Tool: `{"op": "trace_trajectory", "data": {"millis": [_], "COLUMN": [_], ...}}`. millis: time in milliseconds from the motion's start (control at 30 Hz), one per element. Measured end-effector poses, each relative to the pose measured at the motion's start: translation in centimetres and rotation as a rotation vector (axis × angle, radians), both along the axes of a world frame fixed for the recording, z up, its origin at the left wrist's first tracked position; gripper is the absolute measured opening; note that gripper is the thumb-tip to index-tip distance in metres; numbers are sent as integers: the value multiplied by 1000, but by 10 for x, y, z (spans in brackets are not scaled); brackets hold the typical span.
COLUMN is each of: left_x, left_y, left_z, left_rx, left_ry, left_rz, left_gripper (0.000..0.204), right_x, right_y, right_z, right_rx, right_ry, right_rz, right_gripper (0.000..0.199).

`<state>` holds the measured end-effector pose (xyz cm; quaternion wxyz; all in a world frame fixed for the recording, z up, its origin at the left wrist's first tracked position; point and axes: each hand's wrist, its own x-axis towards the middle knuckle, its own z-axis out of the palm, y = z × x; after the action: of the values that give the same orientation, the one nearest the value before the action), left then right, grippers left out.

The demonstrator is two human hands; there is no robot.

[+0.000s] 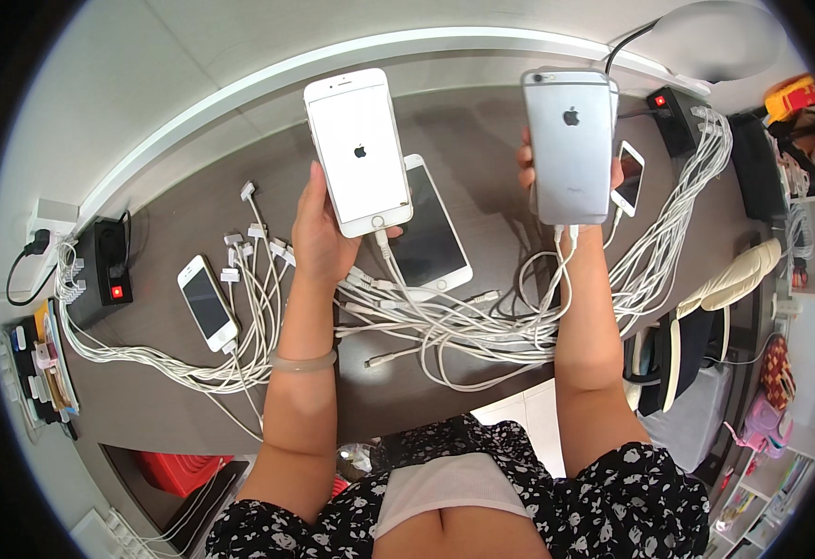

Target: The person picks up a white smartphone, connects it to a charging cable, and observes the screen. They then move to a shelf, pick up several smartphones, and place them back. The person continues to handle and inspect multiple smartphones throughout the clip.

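The left hand [319, 233] grips a white phone [359, 149] by its lower edge, screen lit white and facing up toward the camera, with a white cable running from its bottom end down to the desk; the right hand [556, 172] clasps a grey phone [570, 144] held back-side up, fingers wrapped behind it, and two white cables hang from its lower end past the wrist. Just beside the left hand, to its right and lower down, a larger white phone with a dark screen [429, 228] lies flat on the dark brown desk [482, 130]. Well to the left of that hand lies a small white phone [208, 303], and further left a black power strip [109, 270] with a red light sits near the wall. Between and below both hands a tangle of white cables [445, 326] spreads across the desk. Close to the right hand, partly behind the grey phone, another small white phone [628, 177] rests near a second black power strip [678, 116]. Past the desk's right edge stand a chair [705, 317] and cluttered shelves [780, 419]; a pale wall [146, 84] curves behind the desk
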<state>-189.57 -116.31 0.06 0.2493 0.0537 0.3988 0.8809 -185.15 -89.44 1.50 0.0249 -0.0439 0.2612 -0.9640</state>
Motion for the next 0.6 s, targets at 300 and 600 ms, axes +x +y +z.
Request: {"op": "trace_trajectory", "data": {"millis": [300,600], "left_x": [0,4], "left_y": [2,0], "left_z": [4,3], "left_rx": [20,-3], "left_ry": [-4,-25], "left_rz": [-22,-27], "left_gripper": [59,60], "right_x": [-7,-6], "right_y": [-33,-24], "right_z": [8,-12], "right_rx": [1848,2040], "right_ry": [-144,26], "right_rz": [-548,-712], "right_gripper": [49,53]}}
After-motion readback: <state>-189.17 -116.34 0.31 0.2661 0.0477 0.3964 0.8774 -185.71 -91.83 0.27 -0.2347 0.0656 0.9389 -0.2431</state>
